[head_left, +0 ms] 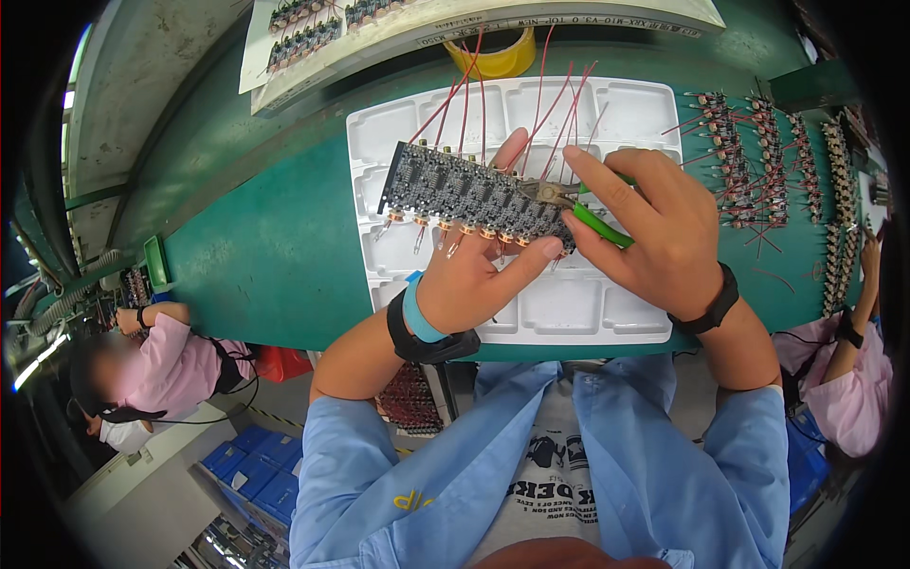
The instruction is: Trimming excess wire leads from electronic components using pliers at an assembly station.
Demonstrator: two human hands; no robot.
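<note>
My left hand [483, 280] grips a black circuit board panel [455, 194] from below, thumb along its near right edge. Red wires [464, 104] rise from the panel's far edge, and small copper-coloured parts with clear-tipped leads line its near edge. My right hand [659, 228] is closed round green-handled cutting pliers [599, 226]. The pliers' metal jaws [550, 192] lie over the right part of the panel, near the wires; whether they touch a wire I cannot tell. Beneath both hands lies a white compartment tray [621, 308].
Wired board strips [773, 161] lie in rows at the right of the green table [265, 237]. A yellow tape roll [502, 59] stands behind the tray, beside a pale board rack [588, 24]. Co-workers in pink [175, 365] sit left and right. Blue bins [251, 469] stand below left.
</note>
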